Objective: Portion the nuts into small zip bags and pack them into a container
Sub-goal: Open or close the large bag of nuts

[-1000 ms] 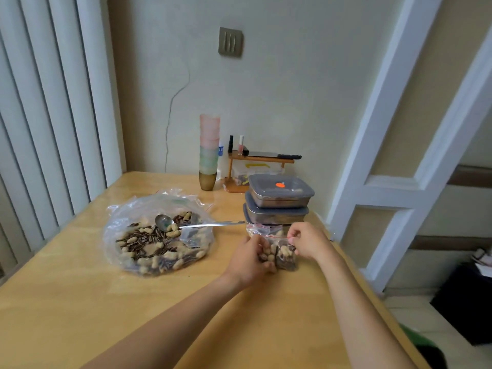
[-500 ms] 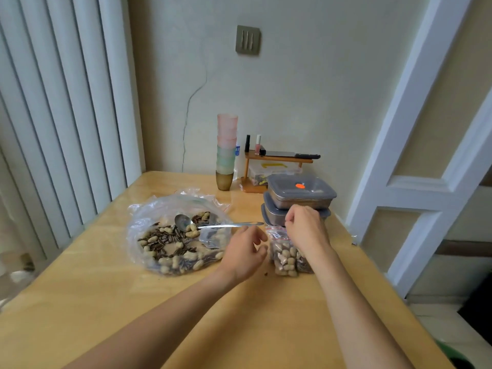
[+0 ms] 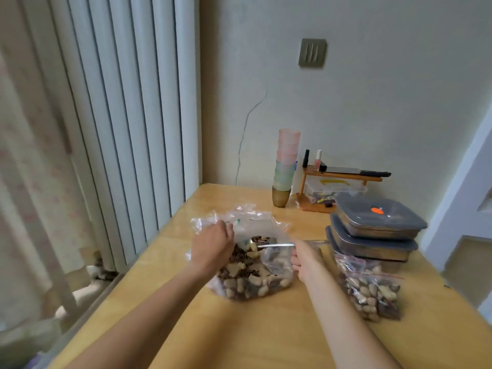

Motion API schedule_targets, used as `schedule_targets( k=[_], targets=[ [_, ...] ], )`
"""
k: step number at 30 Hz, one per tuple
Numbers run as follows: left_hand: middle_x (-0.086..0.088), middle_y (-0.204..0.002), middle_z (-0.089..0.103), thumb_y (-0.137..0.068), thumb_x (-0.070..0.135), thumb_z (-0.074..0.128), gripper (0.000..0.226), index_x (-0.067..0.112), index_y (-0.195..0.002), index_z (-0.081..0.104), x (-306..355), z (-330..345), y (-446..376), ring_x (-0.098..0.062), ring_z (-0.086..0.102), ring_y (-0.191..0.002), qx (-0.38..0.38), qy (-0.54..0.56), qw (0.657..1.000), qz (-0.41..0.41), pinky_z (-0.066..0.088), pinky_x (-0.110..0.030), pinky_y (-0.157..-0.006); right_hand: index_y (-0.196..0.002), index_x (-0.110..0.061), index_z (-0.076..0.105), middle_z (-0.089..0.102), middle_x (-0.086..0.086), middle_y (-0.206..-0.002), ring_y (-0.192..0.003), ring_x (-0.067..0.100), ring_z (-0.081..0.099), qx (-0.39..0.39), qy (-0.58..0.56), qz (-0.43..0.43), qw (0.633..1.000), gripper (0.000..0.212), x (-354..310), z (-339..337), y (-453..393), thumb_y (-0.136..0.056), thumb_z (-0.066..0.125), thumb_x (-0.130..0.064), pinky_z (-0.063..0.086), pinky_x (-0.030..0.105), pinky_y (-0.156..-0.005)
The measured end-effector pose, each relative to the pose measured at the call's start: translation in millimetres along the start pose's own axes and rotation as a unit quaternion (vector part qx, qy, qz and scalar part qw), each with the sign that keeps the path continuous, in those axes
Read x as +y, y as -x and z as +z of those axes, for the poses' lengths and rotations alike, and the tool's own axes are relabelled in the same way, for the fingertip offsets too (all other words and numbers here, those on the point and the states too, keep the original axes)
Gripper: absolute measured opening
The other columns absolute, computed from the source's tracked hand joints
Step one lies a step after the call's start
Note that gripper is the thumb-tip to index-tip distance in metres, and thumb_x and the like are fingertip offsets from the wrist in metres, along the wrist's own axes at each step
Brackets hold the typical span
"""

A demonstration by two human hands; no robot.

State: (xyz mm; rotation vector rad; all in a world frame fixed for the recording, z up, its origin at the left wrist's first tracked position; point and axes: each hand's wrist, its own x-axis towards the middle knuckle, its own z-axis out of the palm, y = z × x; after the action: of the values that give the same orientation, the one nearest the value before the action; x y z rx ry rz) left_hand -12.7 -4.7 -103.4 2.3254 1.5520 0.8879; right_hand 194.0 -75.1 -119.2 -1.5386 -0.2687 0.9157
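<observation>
On the wooden table (image 3: 266,336), the left hand (image 3: 211,247) curls into the rim of the big clear bag of nuts (image 3: 253,278), apparently gripping the plastic. The right hand (image 3: 306,262) grips the handle of the spoon (image 3: 266,245), its bowl among the nuts. A filled zip bag (image 3: 370,288) lies beside the stacked containers (image 3: 372,233).
</observation>
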Motion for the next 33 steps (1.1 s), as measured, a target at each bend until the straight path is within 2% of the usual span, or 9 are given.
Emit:
schedule_targets(
  k=[4, 7, 12, 14, 16, 21, 25, 29, 33],
  targets=[
    [-0.005, -0.077, 0.057, -0.109, 0.033, 0.026, 0.04, 0.014, -0.083, 0.049, -34.8, 8.5, -13.8, -0.024, 0.056, -0.069, 0.013, 0.095, 0.994, -0.058, 0.048, -0.044, -0.066, -0.091, -0.01, 0.059, 0.057, 0.004, -0.077, -0.06, 0.022, 0.05, 0.08, 0.075, -0.101, 0.989, 0.029, -3.6, 23.9, -6.0, -0.096, 0.063, -0.039, 0.038, 0.03, -0.054],
    [-0.003, -0.095, 0.06, -0.102, 0.015, 0.037, 0.019, 0.011, -0.103, 0.055, -53.6, 15.7, -34.7, -0.022, 0.058, -0.075, 0.036, 0.078, 0.99, -0.116, 0.049, -0.039, -0.063, -0.1, -0.008, 0.061, 0.065, 0.01, -0.094, -0.075, 0.024, 0.06, 0.088, 0.139, -0.149, 0.975, 0.026, -4.4, 40.3, -7.1, -0.103, 0.054, -0.032, 0.041, 0.033, -0.063],
    [-0.011, -0.15, 0.035, -0.09, 0.006, 0.045, 0.055, 0.016, -0.144, 0.045, -72.9, 35.6, -60.9, -0.029, 0.039, -0.134, -0.037, -0.057, 0.995, -0.067, 0.043, -0.042, -0.108, -0.094, -0.006, 0.062, 0.066, 0.012, -0.09, -0.07, 0.023, 0.056, 0.096, 0.241, -0.161, 0.952, 0.026, -4.3, 58.1, -24.5, -0.103, 0.051, -0.027, 0.039, 0.032, -0.058],
    [-0.009, -0.155, 0.034, -0.096, 0.011, 0.043, 0.053, 0.016, -0.149, 0.038, -78.3, 43.4, -67.1, -0.027, 0.035, -0.141, -0.074, -0.072, 0.993, -0.06, 0.034, -0.045, -0.114, -0.094, -0.006, 0.062, 0.066, 0.012, -0.091, -0.07, 0.023, 0.056, 0.085, 0.278, -0.155, 0.944, 0.025, -5.0, 58.7, -32.8, -0.102, 0.052, -0.027, 0.038, 0.031, -0.054],
    [-0.007, -0.145, 0.046, -0.099, 0.014, 0.042, 0.044, 0.017, -0.143, 0.044, -84.7, 50.8, -71.1, -0.025, 0.043, -0.132, -0.062, -0.081, 0.992, -0.073, 0.034, -0.043, -0.11, -0.092, -0.008, 0.062, 0.067, 0.01, -0.089, -0.073, 0.026, 0.06, 0.066, 0.307, -0.158, 0.936, 0.026, -7.1, 57.1, -38.9, -0.101, 0.054, -0.031, 0.041, 0.031, -0.055],
    [0.001, -0.107, 0.063, -0.097, 0.015, 0.05, 0.021, 0.02, -0.112, 0.063, -84.9, 47.7, -72.8, -0.021, 0.055, -0.102, 0.127, -0.018, 0.99, -0.061, 0.037, -0.037, -0.091, -0.09, -0.01, 0.067, 0.069, 0.006, -0.084, -0.071, 0.024, 0.061, 0.031, 0.388, -0.143, 0.91, 0.035, -14.6, 46.7, -51.6, -0.097, 0.058, -0.044, 0.04, 0.027, -0.052],
    [0.002, -0.1, 0.058, -0.098, 0.024, 0.06, 0.008, 0.018, -0.098, 0.065, -57.6, 23.4, -58.3, -0.019, 0.05, -0.095, 0.243, 0.01, 0.97, -0.012, 0.039, -0.035, -0.084, -0.078, -0.009, 0.069, 0.066, 0.002, -0.064, -0.036, 0.014, 0.046, -0.017, 0.34, -0.088, 0.936, 0.029, -21.8, 35.8, -48.3, -0.095, 0.065, -0.032, 0.035, 0.018, -0.039],
    [0.013, -0.093, 0.056, -0.098, 0.027, 0.061, 0.006, 0.024, -0.093, 0.062, -28.6, 12.6, -12.9, -0.009, 0.05, -0.087, 0.221, 0.051, 0.97, 0.087, 0.034, -0.027, -0.084, -0.075, -0.011, 0.068, 0.06, 0.0, -0.055, -0.033, 0.013, 0.038, -0.044, 0.366, -0.065, 0.927, 0.019, -30.5, 30.0, -37.5, -0.091, 0.066, -0.02, 0.028, 0.015, -0.038],
    [0.014, -0.081, 0.051, -0.098, 0.031, 0.057, 0.014, 0.026, -0.087, 0.051, -15.4, 19.8, 14.0, -0.007, 0.05, -0.076, 0.091, 0.16, 0.974, 0.132, 0.041, -0.024, -0.065, -0.094, -0.004, 0.072, 0.064, 0.001, -0.055, -0.035, 0.013, 0.041, -0.055, 0.405, -0.077, 0.909, 0.016, -35.2, 28.5, -30.3, -0.089, 0.065, -0.018, 0.03, 0.016, -0.038]
  ],
)
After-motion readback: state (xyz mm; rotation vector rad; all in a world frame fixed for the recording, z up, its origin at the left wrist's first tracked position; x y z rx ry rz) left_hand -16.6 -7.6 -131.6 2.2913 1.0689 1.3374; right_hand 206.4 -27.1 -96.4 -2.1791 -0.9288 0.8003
